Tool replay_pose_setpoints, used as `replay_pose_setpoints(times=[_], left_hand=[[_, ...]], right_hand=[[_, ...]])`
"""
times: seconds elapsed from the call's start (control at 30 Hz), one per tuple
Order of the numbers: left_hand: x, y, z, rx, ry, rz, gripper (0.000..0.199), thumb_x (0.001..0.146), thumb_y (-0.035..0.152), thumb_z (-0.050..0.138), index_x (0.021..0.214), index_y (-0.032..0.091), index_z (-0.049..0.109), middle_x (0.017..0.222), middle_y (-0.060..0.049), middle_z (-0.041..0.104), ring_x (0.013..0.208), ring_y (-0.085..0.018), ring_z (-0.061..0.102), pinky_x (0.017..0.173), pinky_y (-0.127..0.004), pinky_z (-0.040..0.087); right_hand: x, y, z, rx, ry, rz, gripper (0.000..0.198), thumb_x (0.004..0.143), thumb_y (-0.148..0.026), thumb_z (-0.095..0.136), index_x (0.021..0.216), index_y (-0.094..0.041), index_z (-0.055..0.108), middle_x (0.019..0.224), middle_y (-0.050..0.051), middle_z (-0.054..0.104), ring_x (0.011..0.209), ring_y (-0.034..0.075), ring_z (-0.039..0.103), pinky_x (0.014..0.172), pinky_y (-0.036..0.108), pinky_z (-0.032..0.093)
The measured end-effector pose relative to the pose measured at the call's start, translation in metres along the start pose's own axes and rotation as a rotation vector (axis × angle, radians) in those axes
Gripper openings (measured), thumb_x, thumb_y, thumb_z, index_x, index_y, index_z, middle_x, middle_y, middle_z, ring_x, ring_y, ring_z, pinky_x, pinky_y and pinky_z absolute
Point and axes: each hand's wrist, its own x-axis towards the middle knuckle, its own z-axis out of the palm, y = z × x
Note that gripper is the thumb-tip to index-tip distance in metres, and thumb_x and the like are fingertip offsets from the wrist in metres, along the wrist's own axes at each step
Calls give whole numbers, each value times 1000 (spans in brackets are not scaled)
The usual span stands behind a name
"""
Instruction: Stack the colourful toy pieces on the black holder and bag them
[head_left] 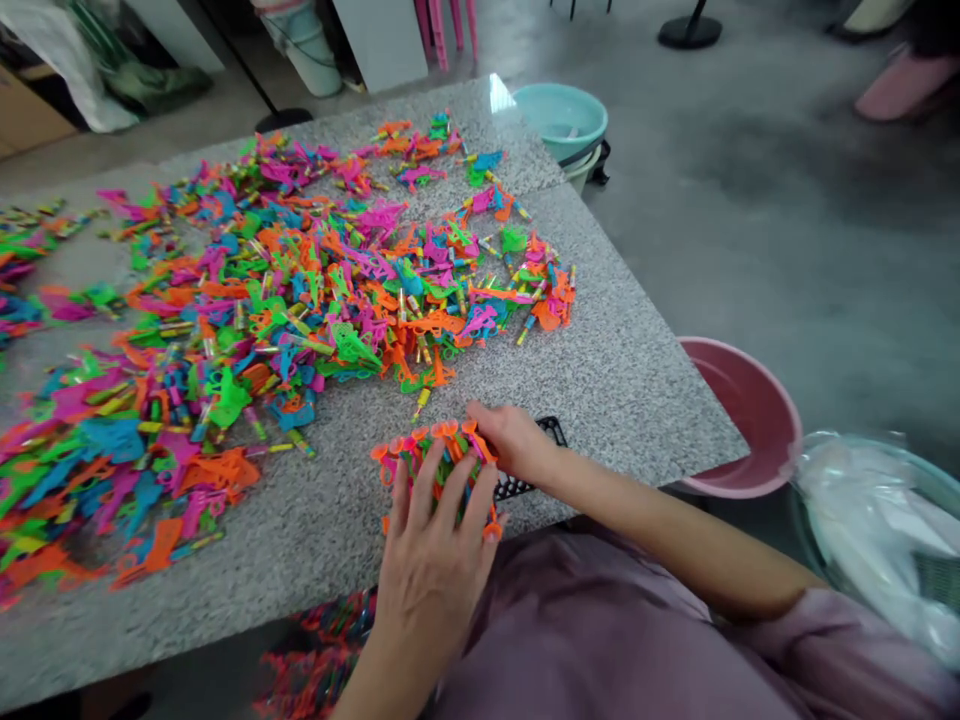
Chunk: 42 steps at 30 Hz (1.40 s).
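Near the table's front edge, a bundle of plastic toys (pixel 450 432) lies packed in a row, with round orange ends showing along its far side. My left hand (pixel 439 525) rests over the bundle, fingers stretched and spread across it. At the bundle's right end, my right hand (pixel 519 442) is closed on it with the thumb side at the far corner; its other fingers are hidden. Partly under my right hand sits a black perforated tray (pixel 553 430). Beyond my hands spreads a large heap of loose bright plastic toys (pixel 330 270), some pistol-shaped.
The speckled grey tabletop (pixel 600 370) ends at a corner on my right. Beside it stand a pink basin (pixel 772 420), a tub with clear plastic bags (pixel 870 510) and a light blue basin (pixel 562 105). More toys (pixel 322 650) are below the table edge.
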Motion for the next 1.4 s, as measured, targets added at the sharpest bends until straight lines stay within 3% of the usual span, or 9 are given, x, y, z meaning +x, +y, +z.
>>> replay_pose_setpoints(times=[0.1, 0.27, 0.43, 0.67, 0.83, 0.97, 1.07, 1.2, 1.4], left_hand=[[0, -2, -1, 31, -16, 38, 44, 93, 30, 55, 137, 30, 53, 134, -6, 61, 135, -36, 44, 113, -62, 32], [2, 0, 3, 28, 10, 16, 35, 91, 32, 59, 126, 31, 64, 126, -5, 65, 134, -36, 43, 114, -61, 31], [4, 2, 5, -12, 53, -12, 31, 90, 32, 61, 119, 29, 67, 122, -5, 66, 132, -35, 45, 113, -60, 33], [11, 0, 3, 31, 14, 24, 29, 92, 30, 57, 118, 27, 67, 123, -6, 65, 132, -36, 45, 111, -60, 36], [16, 3, 0, 30, -2, -6, 29, 92, 31, 57, 119, 26, 67, 123, -7, 65, 132, -36, 44, 111, -59, 36], [16, 4, -2, 16, -59, -26, 32, 93, 30, 56, 123, 25, 65, 126, -7, 63, 136, -35, 40, 113, -58, 34], [16, 4, -2, 14, -89, -18, 34, 93, 29, 54, 125, 23, 63, 127, -8, 62, 136, -36, 38, 113, -58, 34], [17, 1, -4, 31, -55, 38, 36, 92, 31, 57, 126, 23, 62, 131, -9, 59, 134, -36, 40, 114, -61, 28], [18, -4, -5, -32, -72, 163, 40, 93, 23, 55, 133, 21, 54, 129, -7, 60, 125, -26, 49, 113, -48, 34]], right_hand=[[14, 24, -19, 60, 14, -49, 29, 80, -18, 68, 107, -19, 56, 95, 3, 69, 82, 16, 64, 71, 22, 43], [49, 64, -53, -293, 437, 459, 36, 99, -37, 43, 126, -14, 50, 108, 18, 65, 94, 26, 65, 78, 35, 47], [37, 86, -55, -318, 458, 599, 24, 92, -21, 48, 110, -11, 60, 102, 21, 66, 89, 29, 66, 73, 36, 49], [6, 106, -77, -11, 495, 674, 39, 70, -34, 77, 97, -10, 61, 92, 15, 68, 90, 27, 64, 74, 32, 46], [-8, 101, -93, 227, 439, 652, 16, 79, -24, 68, 81, -10, 61, 65, 7, 64, 64, 17, 64, 65, 29, 45], [-54, 76, -59, 457, 449, 498, 20, 85, -27, 64, 99, -14, 58, 79, 7, 69, 63, 15, 65, 61, 26, 48], [-83, 45, -8, 642, 387, 286, 20, 77, -31, 71, 88, -17, 63, 80, 5, 70, 71, 18, 65, 66, 29, 52], [-85, 21, 45, 624, 437, 227, 16, 76, -31, 69, 87, -19, 66, 87, 4, 71, 76, 18, 66, 72, 29, 52], [-71, 24, 59, 499, 437, 162, 10, 76, -25, 67, 84, -20, 66, 78, 2, 71, 66, 17, 65, 64, 26, 50]])
